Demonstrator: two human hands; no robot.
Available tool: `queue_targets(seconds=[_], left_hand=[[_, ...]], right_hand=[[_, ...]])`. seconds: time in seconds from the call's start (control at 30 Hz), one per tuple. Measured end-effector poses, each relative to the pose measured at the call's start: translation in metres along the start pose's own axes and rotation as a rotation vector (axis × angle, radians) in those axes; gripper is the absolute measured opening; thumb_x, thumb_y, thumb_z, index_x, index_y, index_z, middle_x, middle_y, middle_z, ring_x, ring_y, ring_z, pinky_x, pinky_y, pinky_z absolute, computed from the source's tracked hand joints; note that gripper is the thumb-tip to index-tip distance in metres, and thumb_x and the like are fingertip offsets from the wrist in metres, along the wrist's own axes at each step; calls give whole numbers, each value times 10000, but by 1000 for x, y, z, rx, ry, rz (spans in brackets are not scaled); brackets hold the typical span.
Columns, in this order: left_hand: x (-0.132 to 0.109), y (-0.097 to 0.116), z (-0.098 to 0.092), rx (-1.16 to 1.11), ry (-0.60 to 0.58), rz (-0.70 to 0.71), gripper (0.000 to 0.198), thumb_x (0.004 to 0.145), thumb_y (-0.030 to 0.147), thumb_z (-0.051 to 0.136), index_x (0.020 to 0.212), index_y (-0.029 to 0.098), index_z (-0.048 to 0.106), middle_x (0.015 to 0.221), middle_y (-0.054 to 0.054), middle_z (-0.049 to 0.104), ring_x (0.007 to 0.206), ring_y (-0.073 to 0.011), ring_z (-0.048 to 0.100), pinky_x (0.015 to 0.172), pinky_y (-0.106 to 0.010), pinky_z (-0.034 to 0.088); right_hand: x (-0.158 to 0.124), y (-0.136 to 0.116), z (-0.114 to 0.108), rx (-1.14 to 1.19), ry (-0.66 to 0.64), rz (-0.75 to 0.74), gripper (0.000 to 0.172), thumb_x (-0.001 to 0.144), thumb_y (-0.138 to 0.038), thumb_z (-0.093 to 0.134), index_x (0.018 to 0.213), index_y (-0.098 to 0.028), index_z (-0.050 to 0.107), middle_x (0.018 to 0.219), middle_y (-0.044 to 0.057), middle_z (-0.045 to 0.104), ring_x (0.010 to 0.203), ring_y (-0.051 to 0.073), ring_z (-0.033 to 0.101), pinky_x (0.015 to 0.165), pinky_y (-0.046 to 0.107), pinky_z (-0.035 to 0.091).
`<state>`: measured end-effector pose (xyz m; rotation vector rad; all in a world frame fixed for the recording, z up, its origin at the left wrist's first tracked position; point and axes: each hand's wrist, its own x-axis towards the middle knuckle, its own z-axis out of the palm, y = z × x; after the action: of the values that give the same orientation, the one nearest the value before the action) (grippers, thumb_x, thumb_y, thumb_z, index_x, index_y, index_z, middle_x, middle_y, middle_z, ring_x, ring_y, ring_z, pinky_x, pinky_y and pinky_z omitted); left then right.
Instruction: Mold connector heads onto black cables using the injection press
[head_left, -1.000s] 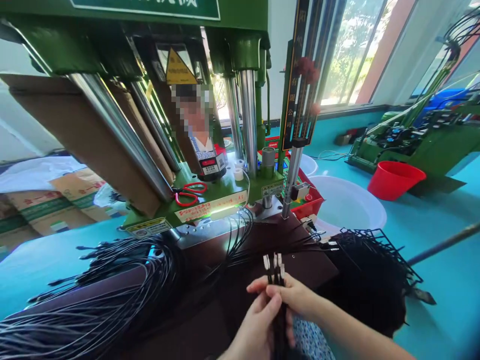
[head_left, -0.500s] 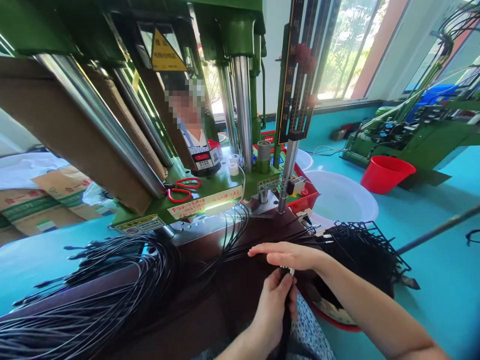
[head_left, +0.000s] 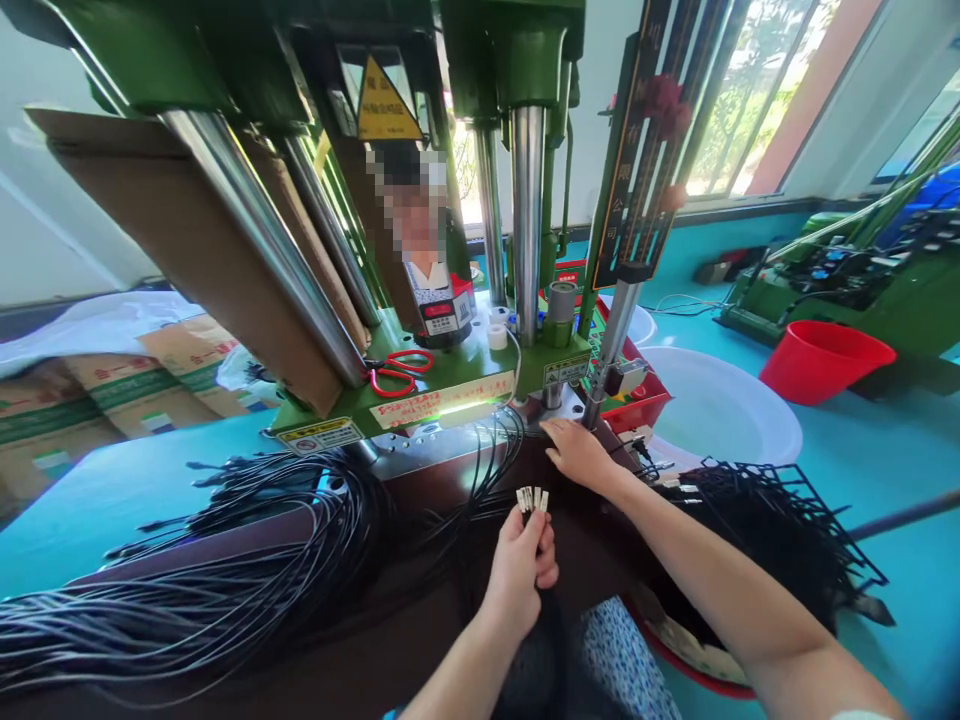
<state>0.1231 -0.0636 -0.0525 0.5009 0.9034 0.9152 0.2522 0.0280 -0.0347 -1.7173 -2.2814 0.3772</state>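
My left hand point(head_left: 521, 565) is closed around a small bunch of black cables whose metal plug ends point(head_left: 532, 499) stick up side by side above my fingers. My right hand point(head_left: 576, 452) reaches forward to the base of the green press machine point(head_left: 442, 385), fingers resting on the dark work table point(head_left: 420, 600) near black cables that run under the press. Whether those fingers pinch a cable is hidden. A thick bundle of black cables point(head_left: 225, 560) lies across the table to my left.
Red scissors point(head_left: 397, 371) lie on the machine's green ledge. A person stands behind the machine. A black wire basket point(head_left: 772, 530) of cables sits at my right, with a white basin point(head_left: 720, 415), a red bucket point(head_left: 821, 360) and cardboard boxes point(head_left: 97, 400) around.
My right hand left the bunch and stretched forward to the machine base. My left hand kept the cables and raised them, so the plug ends show again. The view shifted slightly.
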Motion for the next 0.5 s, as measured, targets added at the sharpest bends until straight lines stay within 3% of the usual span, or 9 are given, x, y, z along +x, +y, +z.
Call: queue_targets(seconds=[0.07, 0.17, 0.27, 0.33, 0.43, 0.5], left_hand=[[1, 2, -6, 32, 13, 19, 538, 493, 567, 716, 724, 192, 407, 465, 120, 358, 313, 15, 180, 336, -155, 73], [1, -2, -11, 55, 17, 40, 524, 523, 587, 690, 728, 194, 410, 469, 119, 357, 312, 15, 175, 329, -156, 83], [0, -6, -13, 50, 13, 53, 509, 547, 589, 676, 734, 195, 414, 485, 112, 370, 319, 14, 189, 332, -151, 97], [-1, -7, -13, 46, 2, 61, 504, 558, 592, 668, 737, 197, 412, 488, 111, 372, 322, 12, 199, 333, -147, 104], [-2, -9, -8, 77, -34, 53, 504, 576, 606, 646, 783, 213, 407, 478, 120, 364, 317, 7, 189, 327, -142, 98], [-1, -12, -1, 137, -69, 13, 510, 577, 613, 640, 804, 224, 398, 459, 130, 345, 312, 3, 173, 321, -139, 91]], right_hand=[[11, 3, 7, -46, -8, 38, 335, 793, -19, 355, 1077, -19, 532, 1115, 258, 533, 1115, 338, 458, 920, 479, 337], [13, 2, 6, -66, -54, 65, 264, 728, -36, 422, 947, -55, 567, 1046, 249, 554, 1050, 362, 497, 856, 477, 374], [-3, 3, -7, 10, -138, 75, 160, 680, -111, 490, 822, -120, 566, 893, 159, 616, 887, 305, 582, 779, 408, 425], [-24, 6, -14, 113, -200, 106, 95, 698, -146, 457, 737, -150, 543, 688, 69, 604, 659, 216, 606, 636, 324, 458], [-65, 9, -10, 298, -266, 190, 217, 766, -181, 332, 857, -157, 527, 510, -44, 467, 356, 106, 457, 373, 218, 374], [-90, 7, 0, 580, -214, 259, 313, 838, -264, 271, 1049, -158, 476, 501, -78, 406, 288, 77, 348, 287, 185, 278]])
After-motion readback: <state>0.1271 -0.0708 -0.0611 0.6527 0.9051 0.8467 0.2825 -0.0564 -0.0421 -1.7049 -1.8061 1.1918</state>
